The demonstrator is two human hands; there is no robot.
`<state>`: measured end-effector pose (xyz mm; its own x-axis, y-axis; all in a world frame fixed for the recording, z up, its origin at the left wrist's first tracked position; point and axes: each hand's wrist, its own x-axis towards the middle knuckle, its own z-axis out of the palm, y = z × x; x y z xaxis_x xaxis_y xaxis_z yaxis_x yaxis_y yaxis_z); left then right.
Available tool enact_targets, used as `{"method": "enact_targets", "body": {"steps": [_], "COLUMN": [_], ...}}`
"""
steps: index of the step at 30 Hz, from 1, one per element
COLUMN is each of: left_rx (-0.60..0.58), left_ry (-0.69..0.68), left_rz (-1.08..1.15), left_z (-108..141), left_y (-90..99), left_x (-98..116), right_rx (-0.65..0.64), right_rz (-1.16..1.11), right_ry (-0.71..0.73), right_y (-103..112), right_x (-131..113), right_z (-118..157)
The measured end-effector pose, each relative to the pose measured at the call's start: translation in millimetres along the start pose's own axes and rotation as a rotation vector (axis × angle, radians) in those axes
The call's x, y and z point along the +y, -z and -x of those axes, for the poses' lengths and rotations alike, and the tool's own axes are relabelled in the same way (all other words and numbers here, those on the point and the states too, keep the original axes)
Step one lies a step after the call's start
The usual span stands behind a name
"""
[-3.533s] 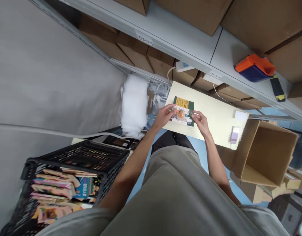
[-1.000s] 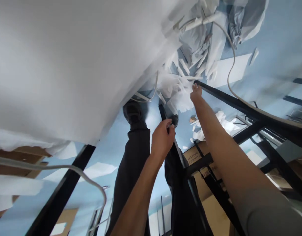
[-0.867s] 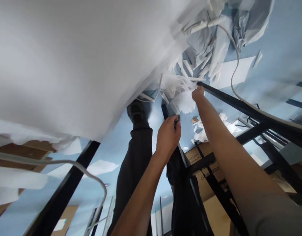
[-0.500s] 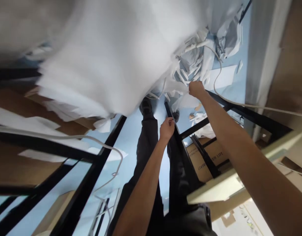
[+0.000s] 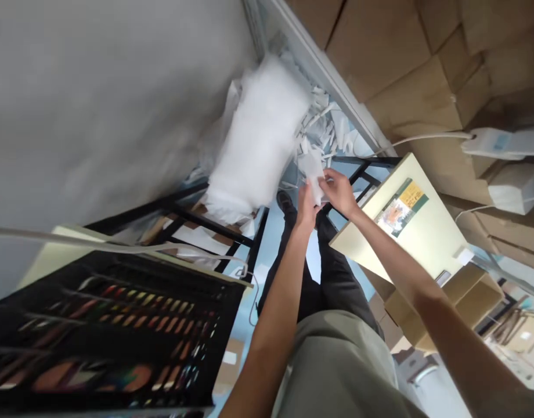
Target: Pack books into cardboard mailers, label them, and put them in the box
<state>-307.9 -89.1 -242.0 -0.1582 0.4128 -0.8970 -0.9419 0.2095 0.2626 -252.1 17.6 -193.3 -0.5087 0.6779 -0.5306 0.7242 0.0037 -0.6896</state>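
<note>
One thin white sheet (image 5: 313, 165) is now held between the left hand (image 5: 307, 208) and the right hand (image 5: 339, 193), which were well apart half a second ago. Fingers of both are nearly closed, pinching its lower end above the black trousers (image 5: 343, 284), near the white stack (image 5: 262, 133); the green-and-yellow book (image 5: 401, 208), out of view then, lies on the cream tabletop (image 5: 442, 232) beyond the right hand.

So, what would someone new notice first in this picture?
Probably the big white stack left of upper centre, bright beside the grey wall. Lower right of it, the left hand and right hand hold a small white piece. Farther right, a green-and-yellow book lies on the pale table.
</note>
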Motion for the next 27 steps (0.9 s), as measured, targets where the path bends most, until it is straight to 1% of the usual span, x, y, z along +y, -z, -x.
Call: {"method": "enact_targets", "body": {"steps": [3,5,7,9,11,13,17,19,20,22,24,25,26,27], "left_rx": [-0.13,-0.168,-0.147,-0.115,-0.1,-0.095,-0.112,-0.101,-0.08,-0.039,-0.062,-0.103,-0.152,-0.199], "left_ry": [0.019,0.048,0.017,-0.077,-0.197,-0.309,-0.468,-0.57,-0.655,-0.873,-1.055,-1.095,-1.098,-1.071], "left_rz": [0.13,0.098,-0.016,-0.171,-0.328,-0.452,-0.64,-0.8,-0.901,-1.114,-1.311,-1.403,-1.491,-1.573], "left_z": [40,63,83,100,116,130,156,169,176,186,189,188,184,178], "left_y": [-12.9,-17.1,-20.4,-25.4,-34.1,-46.8,-77.6,-91.7,-98.3,-111.0,-124.2,-131.1,-137.7,-143.9], "left_x": [11,12,7,-5,-23,-48,-110,-142,-157,-182,-202,-210,-217,-223], "right_rx": [0.203,0.321,0.419,0.526,0.629,0.716,0.846,0.876,0.882,0.885,0.878,0.873,0.867,0.859], "right_rz": [-0.292,-0.403,-0.483,-0.543,-0.567,-0.551,-0.514,-0.521,-0.527,-0.53,-0.512,-0.497,-0.48,-0.462], "right_ry": [-0.025,-0.067,-0.126,-0.184,-0.227,-0.244,-0.261,-0.301,-0.327,-0.37,-0.397,-0.408,-0.419,-0.431], "right_y": [20,37,57,78,99,118,149,160,165,176,186,191,196,200], "right_x": [-15,-16,-8,12,42,80,166,209,230,269,304,319,333,345], "right_z": [76,127,176,221,259,289,332,347,352,360,364,366,368,369]}}
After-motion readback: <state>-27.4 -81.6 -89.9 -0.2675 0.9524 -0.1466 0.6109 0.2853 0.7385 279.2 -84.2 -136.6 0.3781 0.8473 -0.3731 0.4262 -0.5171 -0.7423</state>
